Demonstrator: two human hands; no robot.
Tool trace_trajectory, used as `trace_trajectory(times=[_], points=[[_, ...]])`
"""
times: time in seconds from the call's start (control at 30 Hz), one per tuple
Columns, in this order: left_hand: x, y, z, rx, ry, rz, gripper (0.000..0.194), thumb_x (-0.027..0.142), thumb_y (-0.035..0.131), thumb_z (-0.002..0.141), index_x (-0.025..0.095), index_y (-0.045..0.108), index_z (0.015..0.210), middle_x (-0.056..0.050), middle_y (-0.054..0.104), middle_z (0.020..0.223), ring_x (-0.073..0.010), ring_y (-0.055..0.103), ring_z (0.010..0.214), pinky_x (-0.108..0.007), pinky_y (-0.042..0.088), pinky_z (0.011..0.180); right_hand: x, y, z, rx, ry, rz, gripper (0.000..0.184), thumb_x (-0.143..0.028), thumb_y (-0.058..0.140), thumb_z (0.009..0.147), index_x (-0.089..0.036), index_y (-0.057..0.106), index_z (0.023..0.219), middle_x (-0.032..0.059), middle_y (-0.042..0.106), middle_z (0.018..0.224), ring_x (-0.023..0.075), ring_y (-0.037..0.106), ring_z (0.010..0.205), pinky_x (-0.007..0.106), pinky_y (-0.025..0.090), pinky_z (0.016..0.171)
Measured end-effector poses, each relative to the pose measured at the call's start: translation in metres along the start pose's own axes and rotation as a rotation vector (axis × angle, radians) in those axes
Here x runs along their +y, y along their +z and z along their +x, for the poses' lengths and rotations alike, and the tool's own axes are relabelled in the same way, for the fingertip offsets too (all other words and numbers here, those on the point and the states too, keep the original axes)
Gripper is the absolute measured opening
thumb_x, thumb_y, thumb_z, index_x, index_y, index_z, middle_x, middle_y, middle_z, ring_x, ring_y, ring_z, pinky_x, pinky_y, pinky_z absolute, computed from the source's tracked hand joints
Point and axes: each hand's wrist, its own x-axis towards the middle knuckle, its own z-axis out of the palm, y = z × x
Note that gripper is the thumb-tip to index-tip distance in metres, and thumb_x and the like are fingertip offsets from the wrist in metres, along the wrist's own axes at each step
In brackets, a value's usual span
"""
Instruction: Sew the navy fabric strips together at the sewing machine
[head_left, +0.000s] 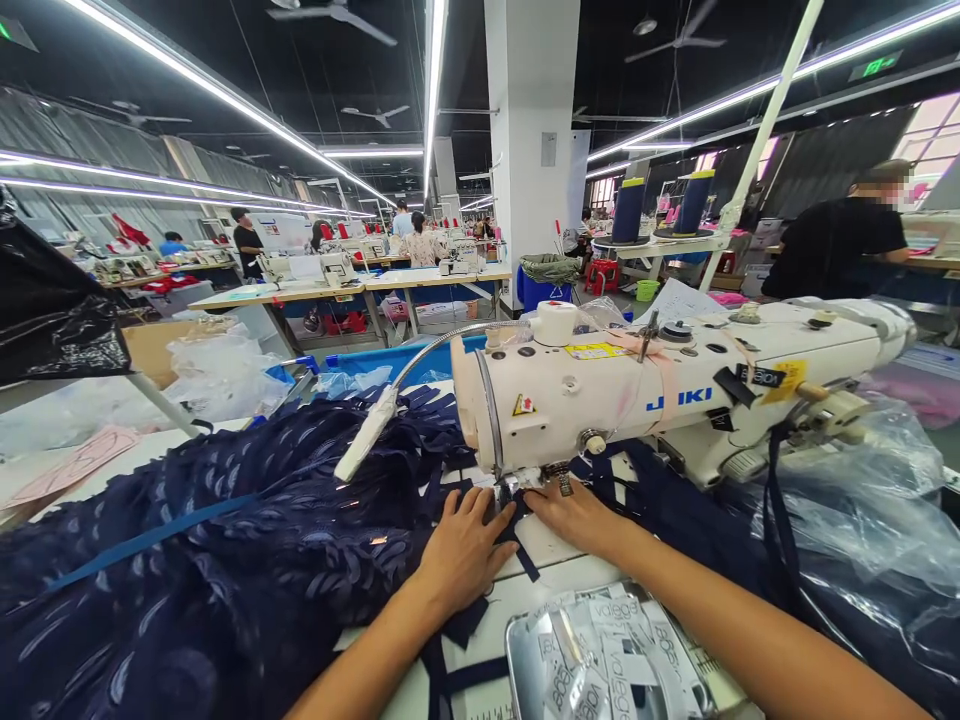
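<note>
A white JUKI sewing machine [675,395] stands on the table in front of me. My left hand [463,545] lies flat on dark navy textured fabric [225,540], fingers spread, just left of the needle and presser foot [517,488]. My right hand [574,515] presses the navy cloth down just right of the needle, fingers pointing at it. Navy strips [457,640] trail toward me between my forearms. A flexible lamp arm [367,445] hangs over the fabric to the left.
A metal tray [525,660] of white printed labels sits at the table's near edge. Clear plastic bags [862,500] lie at the right. Two navy thread cones [628,210] stand behind the machine. Other people work at far tables; one in black [832,250] sits at right.
</note>
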Motion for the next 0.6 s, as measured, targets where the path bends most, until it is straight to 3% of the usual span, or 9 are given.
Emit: trace_trajectory(times=[0.3,0.43,0.6], points=[[0.012,-0.008,-0.005,0.043,-0.031,-0.024,0.035,0.038,0.051,0.085,0.023,0.054,0.117,-0.010,0.054,0.109,-0.0269,0.047,0.104,-0.044,0.036,0.089,-0.006,-0.010,-0.002,0.105,-0.142,0.040,0.025,0.005,0.046,0.073,-0.013,0.058,0.086,0.0110,0.064,0.087,0.0227,0.061,0.077,0.033,0.049,0.067],[0.037,-0.011,-0.009,0.049,-0.030,-0.137,0.033,0.043,0.059,0.079,0.020,0.060,0.102,-0.007,0.059,0.096,-0.0239,0.053,0.093,-0.037,0.040,0.083,-0.016,-0.013,-0.029,0.178,-0.124,0.105,0.026,0.004,0.050,0.063,-0.015,0.054,0.081,0.0096,0.062,0.083,0.0242,0.060,0.078,0.034,0.047,0.069],[0.077,-0.003,-0.023,0.052,0.001,-0.217,0.008,0.017,0.058,0.073,0.013,0.061,0.080,-0.008,0.064,0.076,-0.0224,0.059,0.074,-0.032,0.044,0.073,-0.036,-0.039,-0.069,0.269,-0.149,0.259,0.023,0.000,0.048,0.062,-0.020,0.048,0.074,0.0032,0.059,0.072,0.0183,0.057,0.064,0.027,0.045,0.058]])
